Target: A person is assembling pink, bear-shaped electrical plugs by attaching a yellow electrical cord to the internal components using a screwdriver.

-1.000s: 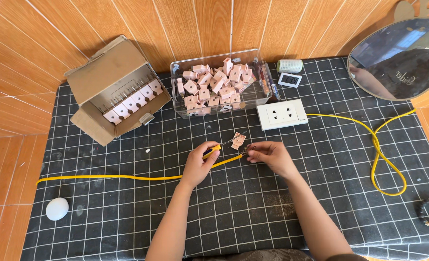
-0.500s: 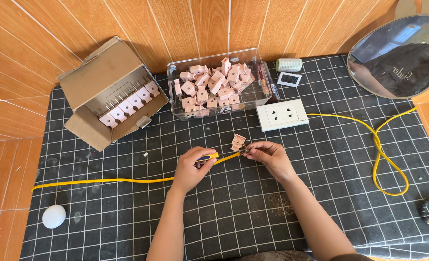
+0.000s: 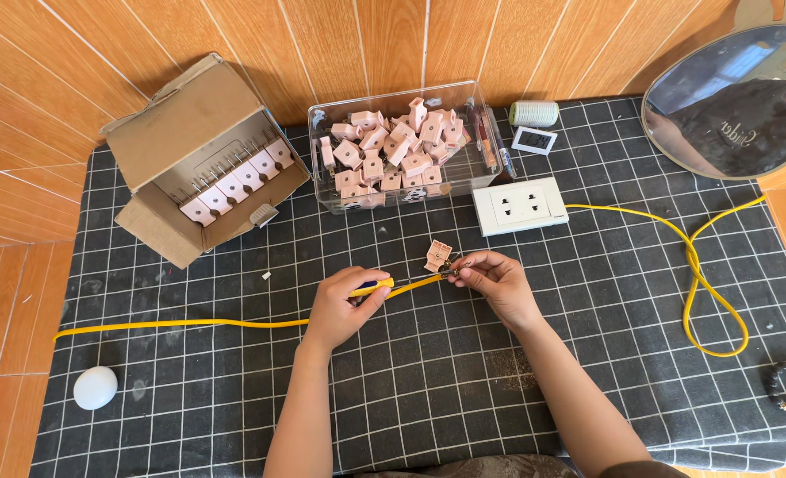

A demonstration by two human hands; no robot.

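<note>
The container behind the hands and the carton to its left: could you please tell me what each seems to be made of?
The container looks like clear hard plastic: its glossy walls show the pink pieces inside. The carton looks like brown corrugated cardboard, matt, with bent, creased flaps.

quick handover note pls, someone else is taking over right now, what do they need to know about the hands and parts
Left hand: holds a yellow-handled screwdriver, tip pointed toward the right hand.
Right hand: pinches a small pink plastic plug piece at its fingertips, just above the black grid-pattern mat.
Supplies: clear plastic bin of pink plug parts at the back centre; open cardboard box with a row of more pink pieces at back left.
White twin wall socket lies behind the right hand, its yellow cable looping off to the right.
Done: one piece out and in hand. Left: screwdriver work on it is under way; whether any screw is tight cannot be seen.
</note>
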